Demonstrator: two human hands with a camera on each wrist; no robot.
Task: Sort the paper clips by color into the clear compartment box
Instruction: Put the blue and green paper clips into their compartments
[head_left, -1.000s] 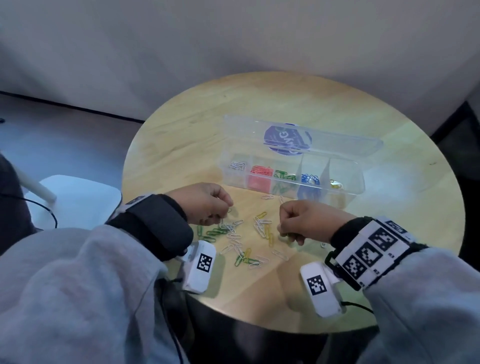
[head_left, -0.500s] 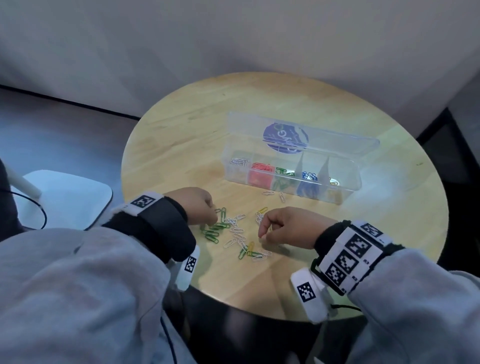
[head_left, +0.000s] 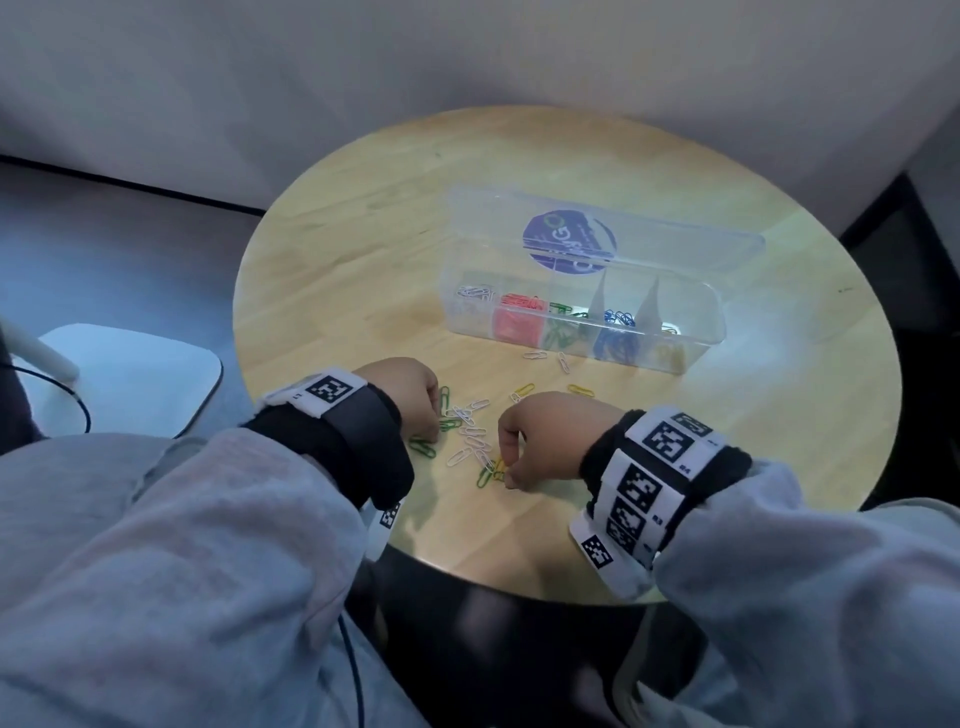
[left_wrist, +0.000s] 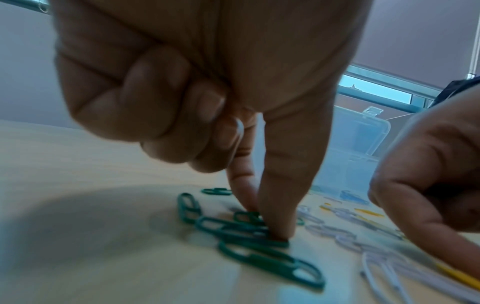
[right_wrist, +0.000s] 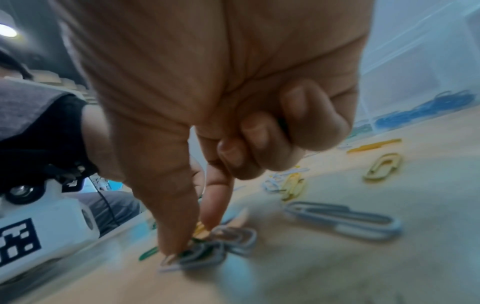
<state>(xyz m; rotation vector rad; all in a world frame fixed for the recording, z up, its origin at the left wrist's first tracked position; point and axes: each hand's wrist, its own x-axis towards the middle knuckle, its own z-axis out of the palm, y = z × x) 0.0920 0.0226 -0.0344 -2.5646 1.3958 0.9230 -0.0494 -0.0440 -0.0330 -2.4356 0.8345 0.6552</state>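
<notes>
Loose green, white and yellow paper clips (head_left: 472, 436) lie on the round wooden table (head_left: 623, 156), in front of the clear compartment box (head_left: 714, 322). The box stands with its lid back and holds white, red, green, blue and yellow clips in separate compartments. My left hand (head_left: 431, 415) is at the pile's left. Its thumb and forefinger (left_wrist: 278, 205) pinch down on a green clip (left_wrist: 249, 230), the other fingers curled. My right hand (head_left: 511, 467) is at the pile's near end. Its thumb and forefinger (right_wrist: 176, 216) pinch a small bunch of white and green clips (right_wrist: 207, 253) against the table.
A white stool seat (head_left: 130, 379) with a black cable (head_left: 83, 410) stands left of the table. A grey wall runs behind. Two white clips (head_left: 545, 357) lie right before the box, and yellow ones (head_left: 576, 388) sit behind my right hand.
My right hand has moved left and nearer, down onto the near end of the pile. The left hand has lowered its fingertips onto the green clips.
</notes>
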